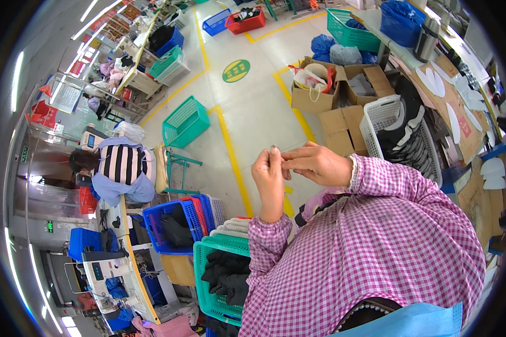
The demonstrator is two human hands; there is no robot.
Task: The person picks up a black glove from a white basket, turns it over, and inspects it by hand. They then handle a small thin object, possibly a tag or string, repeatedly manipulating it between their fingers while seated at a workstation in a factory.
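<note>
In front of my chest my two hands meet, in pink-and-white checked sleeves. My left hand (269,178) is closed, its fingers curled and the thumb pointing up. From the right, my right hand (322,165) reaches across with its fingers pressed together, their tips touching the left hand by the thumb. Whatever is between the fingers, if anything, is too small or hidden to make out. Below and left of my hands, a green basket (201,283) holds dark cloth pieces. At my right side stands a white basket (372,135) full of dark pieces.
Cardboard boxes (343,128) stand ahead to the right. A table (427,92) there bears white cut shapes and a thermos (427,39). A green crate (185,122) lies on the yellow-lined floor. A person (123,168) sits at the left near a sewing machine (104,276).
</note>
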